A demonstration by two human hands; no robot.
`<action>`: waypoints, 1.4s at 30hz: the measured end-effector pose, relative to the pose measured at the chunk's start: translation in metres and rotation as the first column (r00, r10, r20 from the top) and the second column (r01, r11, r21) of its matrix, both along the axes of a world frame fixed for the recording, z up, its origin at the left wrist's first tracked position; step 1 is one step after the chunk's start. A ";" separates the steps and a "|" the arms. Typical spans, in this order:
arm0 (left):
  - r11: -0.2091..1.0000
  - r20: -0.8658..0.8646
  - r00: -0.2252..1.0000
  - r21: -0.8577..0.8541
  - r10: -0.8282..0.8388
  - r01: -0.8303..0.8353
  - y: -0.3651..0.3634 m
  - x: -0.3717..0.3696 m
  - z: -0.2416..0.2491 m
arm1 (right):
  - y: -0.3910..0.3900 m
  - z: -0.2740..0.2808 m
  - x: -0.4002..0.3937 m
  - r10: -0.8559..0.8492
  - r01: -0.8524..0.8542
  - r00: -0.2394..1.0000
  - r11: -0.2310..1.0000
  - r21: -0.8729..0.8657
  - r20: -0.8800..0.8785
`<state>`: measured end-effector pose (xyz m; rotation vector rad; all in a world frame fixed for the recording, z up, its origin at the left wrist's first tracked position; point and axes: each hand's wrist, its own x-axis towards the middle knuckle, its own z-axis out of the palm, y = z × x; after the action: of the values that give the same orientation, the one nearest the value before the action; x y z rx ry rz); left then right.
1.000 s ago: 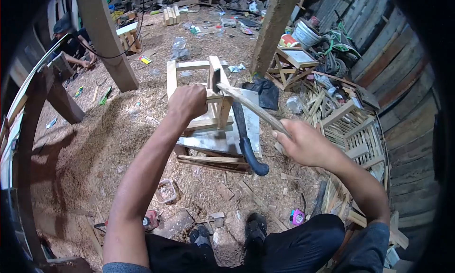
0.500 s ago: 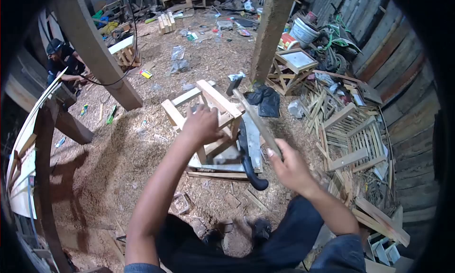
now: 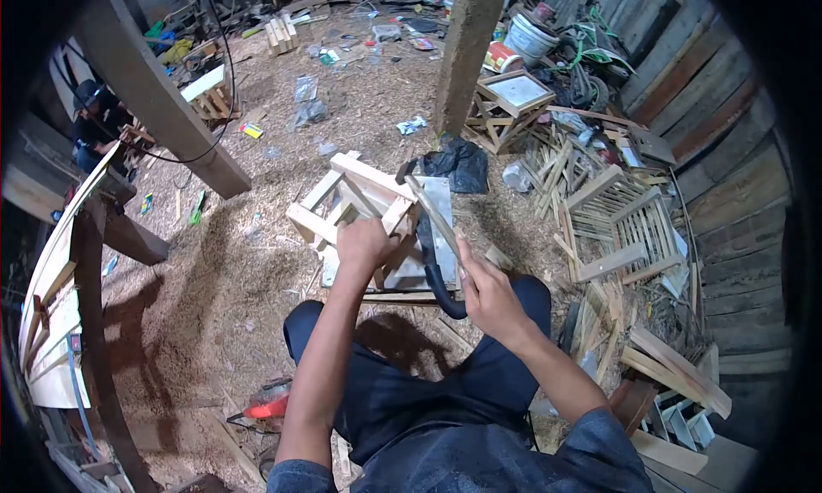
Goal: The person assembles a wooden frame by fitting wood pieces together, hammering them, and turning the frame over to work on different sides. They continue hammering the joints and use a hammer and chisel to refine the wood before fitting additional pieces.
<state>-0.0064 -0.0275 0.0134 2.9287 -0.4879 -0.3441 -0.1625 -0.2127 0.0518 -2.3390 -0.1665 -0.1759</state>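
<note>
Two hands work over one small wooden frame [image 3: 360, 204], which sits tilted on a metal plate [image 3: 441, 236] amid the sawdust floor [image 3: 214, 270], just ahead of the person's knees. The left hand [image 3: 364, 243] clamps a lower rail, fingers clenched around it. The right hand [image 3: 486, 289] grips the wooden handle of a hammer [image 3: 425, 204], fingers wrapped tight, head poised by the frame's upper corner. A black-handled machete [image 3: 438, 275] lies beside. Good blows likely need the frame braced firmly and the left fingers well off the struck joint.
</note>
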 end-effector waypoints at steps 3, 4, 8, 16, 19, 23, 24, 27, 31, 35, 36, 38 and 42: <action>1.000 0.001 1.000 0.004 0.009 -0.009 0.000 0.002 -0.005 | -0.002 0.005 0.004 0.000 0.000 1.000 1.000 -0.022 -0.021; 1.000 -0.002 1.000 0.001 0.005 -0.005 0.000 0.001 -0.006 | -0.004 0.012 0.006 0.011 -0.012 0.998 1.000 -0.018 -0.064; 1.000 0.008 1.000 -0.022 -0.001 0.001 0.000 0.002 -0.009 | 0.003 0.036 0.014 -0.089 0.089 0.994 0.996 0.005 0.065; 0.999 0.005 1.000 -0.038 -0.013 0.013 -0.001 0.003 -0.011 | -0.011 0.046 0.012 0.046 -0.041 0.997 0.995 -0.086 0.060; 0.999 0.007 1.000 -0.039 -0.023 0.023 0.002 0.003 -0.014 | -0.018 0.033 0.010 0.034 -0.034 0.999 0.994 -0.102 -0.001; 0.999 0.024 1.000 -0.054 -0.006 0.007 0.001 0.005 -0.012 | -0.026 0.054 0.014 0.034 -0.049 0.993 0.990 -0.131 -0.117; 0.998 -0.011 1.000 -0.058 -0.008 0.007 0.000 0.004 -0.013 | -0.025 0.055 0.014 0.031 -0.047 0.992 0.990 -0.132 -0.124; 0.997 0.021 1.000 -0.076 -0.014 0.015 0.002 0.002 -0.013 | -0.017 0.040 0.019 -0.014 0.035 0.977 0.995 -0.095 0.212; 0.998 0.037 0.999 -0.067 -0.005 0.008 0.000 0.003 -0.012 | -0.031 0.033 0.014 0.138 -0.138 0.990 0.968 -0.208 -0.016; 0.998 0.012 1.000 -0.055 -0.019 0.020 0.001 0.003 -0.014 | -0.022 0.037 0.010 -0.022 0.027 0.997 0.997 -0.078 0.070; 0.998 0.029 0.999 -0.067 -0.021 0.023 0.003 0.003 -0.015 | -0.019 0.030 0.010 -0.034 0.047 0.980 0.997 -0.062 0.198; 0.998 0.036 0.999 -0.059 -0.014 0.016 0.002 0.003 -0.015 | -0.022 0.031 0.011 0.012 -0.012 1.000 0.987 -0.159 -0.002; 0.999 -0.027 1.000 -0.052 0.008 -0.010 0.001 0.004 -0.009 | -0.016 0.063 0.022 0.068 -0.087 0.985 0.990 -0.111 -0.160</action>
<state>-0.0024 -0.0263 0.0043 2.8708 -0.4723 -0.3630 -0.1406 -0.2292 0.1145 -2.4468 -0.1944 0.0576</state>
